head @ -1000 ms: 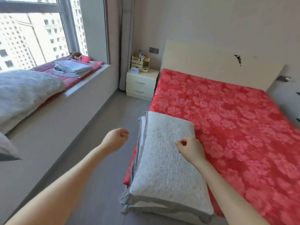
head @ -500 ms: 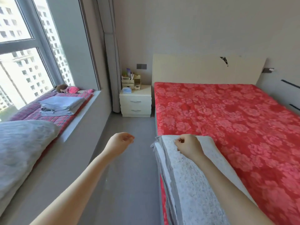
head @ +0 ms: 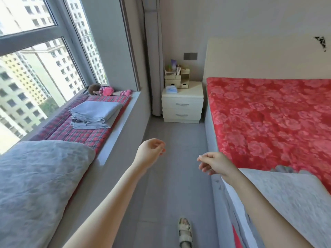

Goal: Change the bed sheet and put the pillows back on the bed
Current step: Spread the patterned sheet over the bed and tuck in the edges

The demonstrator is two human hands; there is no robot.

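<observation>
The bed (head: 265,120) at the right is bare, showing a red flowered mattress. A folded white textured cover (head: 293,199) lies on its near left corner. A stack of folded grey sheets (head: 95,113) rests on the window seat at the left, and a grey pillow (head: 35,183) lies on the seat's near end. My left hand (head: 149,152) hovers over the floor between seat and bed, fingers loosely curled, holding nothing. My right hand (head: 214,163) is beside the bed's edge, just left of the white cover, fingers loose and empty.
A white nightstand (head: 182,104) with a wooden organiser stands beside the headboard. A red plaid mat (head: 86,135) covers the window seat, with a doll (head: 105,90) at its far end. Grey floor runs between seat and bed; my sandalled foot (head: 185,231) is below.
My right hand has let go of the white cover and moved left off the bed. The view has swung left toward the window seat and the folded sheets.
</observation>
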